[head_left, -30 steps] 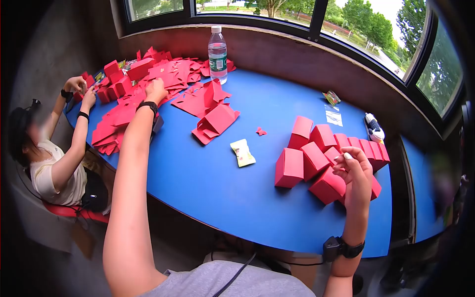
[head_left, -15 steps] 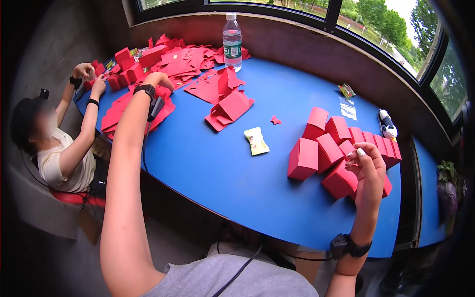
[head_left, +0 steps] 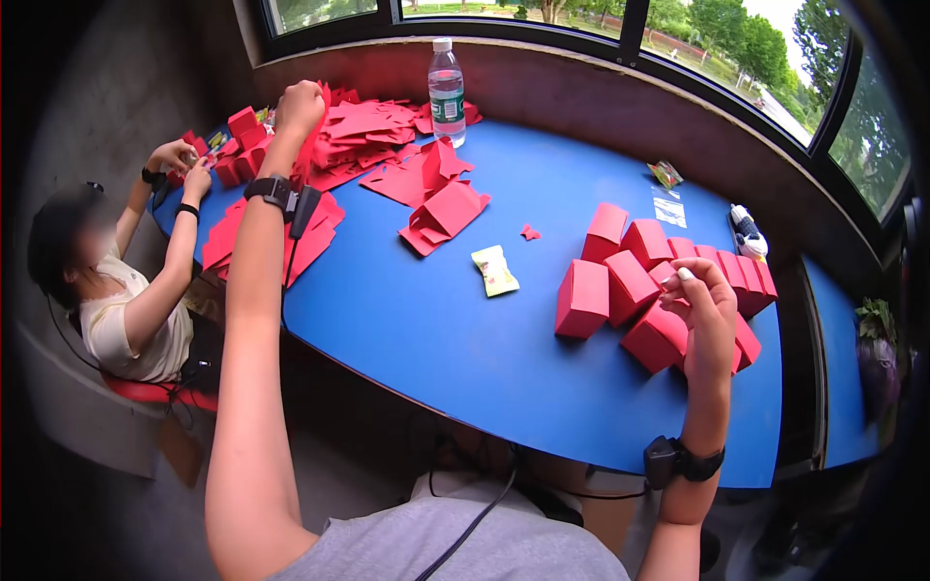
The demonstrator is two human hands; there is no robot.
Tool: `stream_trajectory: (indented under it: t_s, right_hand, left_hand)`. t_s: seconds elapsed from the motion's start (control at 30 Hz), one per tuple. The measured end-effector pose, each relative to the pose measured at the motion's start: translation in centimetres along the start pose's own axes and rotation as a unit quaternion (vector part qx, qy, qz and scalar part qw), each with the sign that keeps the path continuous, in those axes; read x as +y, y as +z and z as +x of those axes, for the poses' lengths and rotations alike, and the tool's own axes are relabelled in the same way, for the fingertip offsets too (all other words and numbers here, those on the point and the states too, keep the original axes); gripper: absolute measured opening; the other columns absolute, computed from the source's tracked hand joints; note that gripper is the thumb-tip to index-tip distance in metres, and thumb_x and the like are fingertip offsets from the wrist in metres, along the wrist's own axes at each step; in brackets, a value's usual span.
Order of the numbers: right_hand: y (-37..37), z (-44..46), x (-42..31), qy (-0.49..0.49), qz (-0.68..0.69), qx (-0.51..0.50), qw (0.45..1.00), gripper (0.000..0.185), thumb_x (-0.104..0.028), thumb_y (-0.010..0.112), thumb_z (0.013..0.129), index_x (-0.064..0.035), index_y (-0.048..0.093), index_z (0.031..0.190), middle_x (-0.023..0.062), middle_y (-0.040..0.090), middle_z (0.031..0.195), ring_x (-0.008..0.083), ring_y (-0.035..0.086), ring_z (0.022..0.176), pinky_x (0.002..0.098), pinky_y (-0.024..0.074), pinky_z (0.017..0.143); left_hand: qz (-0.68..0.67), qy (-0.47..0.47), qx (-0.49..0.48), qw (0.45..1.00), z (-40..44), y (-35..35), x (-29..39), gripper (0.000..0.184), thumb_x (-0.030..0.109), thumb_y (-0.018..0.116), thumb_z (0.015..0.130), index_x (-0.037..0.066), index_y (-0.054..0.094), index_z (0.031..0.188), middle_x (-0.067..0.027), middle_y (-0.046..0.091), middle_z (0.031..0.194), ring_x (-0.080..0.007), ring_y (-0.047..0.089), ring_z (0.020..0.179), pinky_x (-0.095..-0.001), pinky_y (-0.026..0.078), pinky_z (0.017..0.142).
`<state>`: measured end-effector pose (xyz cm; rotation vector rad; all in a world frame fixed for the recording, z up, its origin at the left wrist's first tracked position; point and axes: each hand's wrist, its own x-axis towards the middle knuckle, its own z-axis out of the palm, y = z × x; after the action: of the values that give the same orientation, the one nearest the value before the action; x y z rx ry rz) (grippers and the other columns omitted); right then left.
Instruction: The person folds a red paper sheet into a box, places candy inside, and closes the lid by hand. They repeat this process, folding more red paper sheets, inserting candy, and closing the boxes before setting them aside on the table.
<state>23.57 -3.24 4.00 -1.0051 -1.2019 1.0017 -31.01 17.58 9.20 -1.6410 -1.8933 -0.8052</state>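
My left hand [head_left: 300, 105] is raised over the far left of the table, fingers closed on the edge of a flat red cardboard sheet [head_left: 312, 145] that hangs below it. Above the finished-looking red boxes [head_left: 583, 298] at the right, my right hand [head_left: 707, 308] hovers with loosely curled fingers apart and nothing visible in them. A partly folded red box [head_left: 444, 215] lies mid-table. Beside it are a small wrapped packet [head_left: 495, 271] and a little red scrap [head_left: 530, 232].
Behind my left hand spreads a heap of red cardboard pieces [head_left: 373, 126]. A water bottle [head_left: 447, 97] stands by the wall. Near the window side lie a small wrapper [head_left: 666, 174], a clear bag [head_left: 669, 211] and a white bottle [head_left: 748, 232]. A co-worker [head_left: 126, 290] sits at the left.
My left hand has risen and moved away from me, lifting a red cardboard sheet from the pile. My right hand stays over the boxes; the view has shifted slightly.
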Motion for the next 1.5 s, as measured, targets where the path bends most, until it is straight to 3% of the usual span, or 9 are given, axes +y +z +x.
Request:
stream_trajectory:
  t_s: [0.23, 0.43, 0.63, 0.77, 0.83, 1.07, 1.3, 1.37, 1.5]
  right_hand:
    - [-0.2, 0.3, 0.5, 0.009, -0.006, -0.013, 1.000, 0.016, -0.009, 0.050, 0.091, -0.0005, 0.059, 0.100, 0.0066, 0.064, 0.083, 0.0092, 0.062, 0.073, 0.0232, 0.0528, 0.068]
    - [0.5, 0.2, 0.4, -0.012, -0.002, -0.068, 0.998, 0.024, -0.012, 0.057, 0.090, 0.0003, 0.056, 0.111, 0.0108, 0.063, 0.096, 0.0138, 0.063, 0.086, 0.0232, 0.0527, 0.069]
    - [0.2, 0.5, 0.6, -0.038, -0.046, -0.064, 0.996, 0.025, -0.012, 0.058, 0.090, 0.0013, 0.056, 0.111, 0.0116, 0.064, 0.098, 0.0142, 0.063, 0.087, 0.0243, 0.0524, 0.070]
    - [-0.1, 0.9, 1.4, -0.022, -0.066, -0.032, 0.997, 0.024, -0.011, 0.056, 0.089, 0.0019, 0.056, 0.109, 0.0109, 0.064, 0.095, 0.0144, 0.064, 0.085, 0.0239, 0.0519, 0.069]
    - [0.0, 0.9, 1.5, -0.015, -0.055, -0.036, 0.998, 0.023, -0.011, 0.056, 0.089, 0.0016, 0.057, 0.109, 0.0105, 0.064, 0.094, 0.0140, 0.064, 0.084, 0.0238, 0.0518, 0.069]
    - [0.2, 0.6, 0.9, -0.013, -0.077, -0.022, 0.997, 0.019, -0.008, 0.054, 0.090, 0.0003, 0.059, 0.106, 0.0095, 0.065, 0.093, 0.0127, 0.064, 0.081, 0.0230, 0.0516, 0.070]
    - [0.4, 0.1, 0.1, -0.023, -0.087, -0.030, 0.995, 0.017, -0.008, 0.053, 0.090, -0.0001, 0.059, 0.105, 0.0082, 0.065, 0.091, 0.0117, 0.063, 0.080, 0.0237, 0.0515, 0.071]
    - [0.5, 0.0, 0.0, -0.024, -0.093, -0.026, 0.995, 0.017, -0.007, 0.053, 0.090, -0.0002, 0.059, 0.105, 0.0079, 0.065, 0.091, 0.0116, 0.063, 0.080, 0.0236, 0.0513, 0.071]
    - [0.8, -0.2, -0.2, -0.029, -0.109, -0.030, 0.993, 0.017, -0.007, 0.053, 0.091, -0.0001, 0.059, 0.105, 0.0079, 0.065, 0.091, 0.0113, 0.063, 0.080, 0.0232, 0.0512, 0.071]
  left_hand:
    - [-0.283, -0.016, 0.160, 0.946, -0.3, -5.1, 6.3, 0.019, 0.013, 0.064, 0.086, 0.003, 0.069, 0.102, -0.0097, 0.072, 0.084, -0.0117, 0.068, 0.079, -0.0241, 0.052, 0.071]
    - [-0.664, -0.015, 0.091, 0.742, -3.4, -6.7, 14.6, 0.022, 0.004, 0.061, 0.088, -0.001, 0.064, 0.109, -0.0075, 0.069, 0.093, -0.0061, 0.062, 0.083, -0.0178, 0.049, 0.075]
    - [-0.414, -0.033, 0.124, 0.901, -3.6, -3.5, 14.3, 0.027, 0.008, 0.065, 0.080, 0.003, 0.063, 0.106, -0.0111, 0.071, 0.077, -0.0154, 0.067, 0.069, -0.0270, 0.051, 0.065]
    - [-0.438, -0.229, -0.004, 0.869, -2.6, 8.6, 5.2, 0.023, 0.003, 0.061, 0.080, -0.002, 0.061, 0.103, -0.0091, 0.065, 0.078, -0.0164, 0.062, 0.061, -0.0271, 0.051, 0.060]
    - [-0.349, -0.303, -0.211, 0.861, -4.4, 8.5, 4.5, 0.020, 0.007, 0.062, 0.079, 0.002, 0.065, 0.099, -0.0102, 0.068, 0.082, -0.0181, 0.066, 0.079, -0.0322, 0.053, 0.074]
    - [-0.058, -0.271, -0.115, 0.954, -5.6, 10.3, 0.3, 0.035, 0.019, 0.056, 0.077, 0.002, 0.064, 0.106, -0.0239, 0.063, 0.109, -0.0374, 0.060, 0.104, -0.0452, 0.047, 0.090]
    - [-0.224, -0.509, -0.151, 0.817, -3.8, 16.1, -11.6, 0.049, 0.027, 0.052, 0.082, 0.006, 0.049, 0.126, -0.0174, 0.060, 0.108, -0.0304, 0.062, 0.092, -0.0423, 0.052, 0.073]
    - [-0.373, -0.604, -0.145, 0.689, -3.7, 15.9, -12.2, 0.047, 0.031, 0.054, 0.083, 0.008, 0.050, 0.123, -0.0151, 0.059, 0.111, -0.0286, 0.062, 0.089, -0.0398, 0.053, 0.072]
    - [-0.404, -0.563, -0.172, 0.700, -5.0, 12.7, -8.3, 0.033, 0.022, 0.063, 0.079, 0.012, 0.056, 0.109, -0.0044, 0.060, 0.093, -0.0195, 0.059, 0.085, -0.0357, 0.053, 0.073]
